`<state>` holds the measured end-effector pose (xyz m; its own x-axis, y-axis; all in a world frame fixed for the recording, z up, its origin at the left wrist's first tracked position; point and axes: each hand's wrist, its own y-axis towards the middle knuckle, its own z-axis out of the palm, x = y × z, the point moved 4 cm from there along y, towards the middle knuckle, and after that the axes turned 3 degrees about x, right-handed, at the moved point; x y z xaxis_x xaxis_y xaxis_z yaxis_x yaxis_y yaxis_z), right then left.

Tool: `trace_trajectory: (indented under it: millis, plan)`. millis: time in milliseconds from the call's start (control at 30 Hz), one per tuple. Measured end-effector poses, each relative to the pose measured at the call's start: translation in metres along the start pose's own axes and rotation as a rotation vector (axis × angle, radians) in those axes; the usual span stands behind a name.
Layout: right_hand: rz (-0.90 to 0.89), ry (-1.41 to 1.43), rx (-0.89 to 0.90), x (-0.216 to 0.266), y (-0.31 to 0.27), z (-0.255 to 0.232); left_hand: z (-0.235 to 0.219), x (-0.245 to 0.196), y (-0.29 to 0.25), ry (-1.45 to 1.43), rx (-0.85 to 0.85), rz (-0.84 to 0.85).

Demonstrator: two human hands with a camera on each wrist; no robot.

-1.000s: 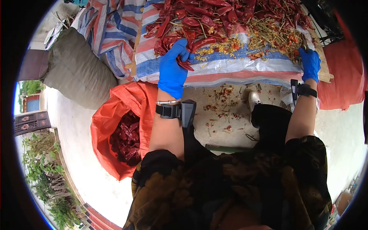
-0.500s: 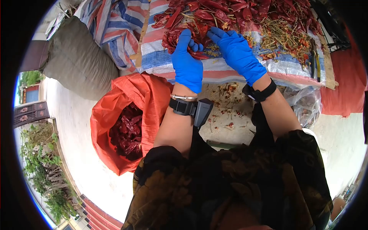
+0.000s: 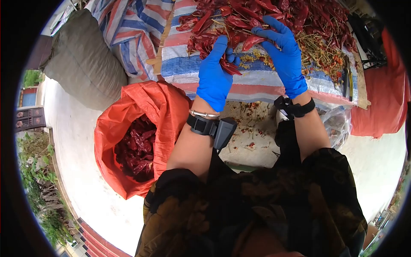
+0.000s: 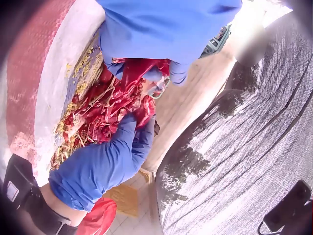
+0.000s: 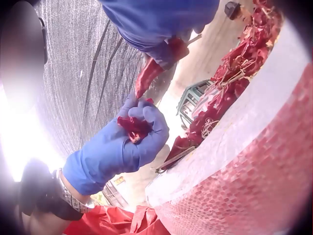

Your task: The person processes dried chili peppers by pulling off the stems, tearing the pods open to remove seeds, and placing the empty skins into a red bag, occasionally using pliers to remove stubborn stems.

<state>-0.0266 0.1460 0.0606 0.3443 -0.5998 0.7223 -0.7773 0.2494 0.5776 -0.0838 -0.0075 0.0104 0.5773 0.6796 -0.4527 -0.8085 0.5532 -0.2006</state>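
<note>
The fingers of the left hand [image 3: 215, 77], in a blue glove, curl round a small bunch of dried red chillies [image 3: 230, 66], and red ends show between and below them. How many they hold, I cannot tell. The fingers of the right hand [image 3: 284, 55], also gloved in blue, pinch a single red chilli [image 3: 252, 42], while its uppermost finger stands apart from the pinch. This chilli points from the right fingertips toward the left hand; in the right wrist view its free end reaches the left fingertips, though contact is hard to make out.

Just beyond both sets of fingers lies a heap of chillies [image 3: 295, 15], with some also beside the left fingertips. Yellow seeds [image 3: 257, 58] are scattered between the hands, below the pinched chilli. To the right of the right fingers is a tangle of stems [image 3: 319, 51], and past it a narrow tool [image 3: 350, 81] with a yellow edge. All this rests on a striped sheet [image 3: 257, 81] under the fingers.

Farther out, on the body side and to the left of the left fingers, an open orange sack [image 3: 171, 111] holds more chillies. A full grey sack [image 3: 85, 64] leans beyond it. Well to the right of the right fingers are a clear plastic bag [image 3: 338, 124] and red material [image 3: 381, 98].
</note>
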Motion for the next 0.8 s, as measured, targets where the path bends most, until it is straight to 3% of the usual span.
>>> trace_trajectory:
  millis: [67, 133, 200, 233, 267, 333, 400, 467, 533, 600, 633, 733, 800]
  plan:
    - [-0.255, -0.306, 0.059, 0.014, 0.000, 0.001, 0.004, 0.008, -0.003, 0.031, 0.012, -0.020]
    - [-0.324, -0.398, 0.080, 0.030, -0.002, 0.003, 0.021, 0.011, -0.009, 0.173, 0.128, -0.003]
    - [-0.085, -0.054, 0.171, 0.020, -0.005, 0.007, 0.013, 0.016, -0.012, 0.282, 0.150, -0.004]
    - [-0.061, 0.156, 0.226, 0.019, -0.006, 0.008, 0.012, 0.017, -0.012, 0.480, 0.200, 0.013]
    - [-0.060, 0.152, 0.219, 0.020, -0.007, 0.003, 0.011, 0.019, -0.012, 0.678, 0.250, 0.030]
    - [-0.104, -0.019, 0.151, 0.030, -0.008, -0.008, 0.019, 0.016, -0.015, 0.577, 0.193, 0.007]
    - [-0.129, 0.080, 0.079, 0.023, -0.005, -0.021, 0.021, 0.014, -0.013, 0.819, 0.099, -0.033]
    - [0.324, 0.507, 0.010, 0.008, -0.007, -0.027, 0.027, 0.021, -0.012, 0.794, 0.128, 0.019]
    - [0.385, 0.439, 0.020, -0.002, -0.009, -0.031, 0.029, 0.027, -0.010, 0.767, 0.153, 0.066]
    - [0.386, 0.479, 0.184, -0.007, -0.010, -0.024, 0.029, 0.037, -0.008, 0.791, 0.190, -0.037]
    - [0.406, 0.606, 0.151, -0.007, -0.011, -0.024, 0.028, 0.039, -0.008, 0.791, 0.191, -0.044]
    - [0.440, 0.571, 0.087, -0.001, -0.015, -0.022, 0.024, 0.046, -0.003, 0.827, 0.211, -0.074]
    - [0.466, 0.471, 0.116, -0.005, -0.021, -0.021, 0.025, 0.045, 0.002, 0.897, 0.216, 0.108]
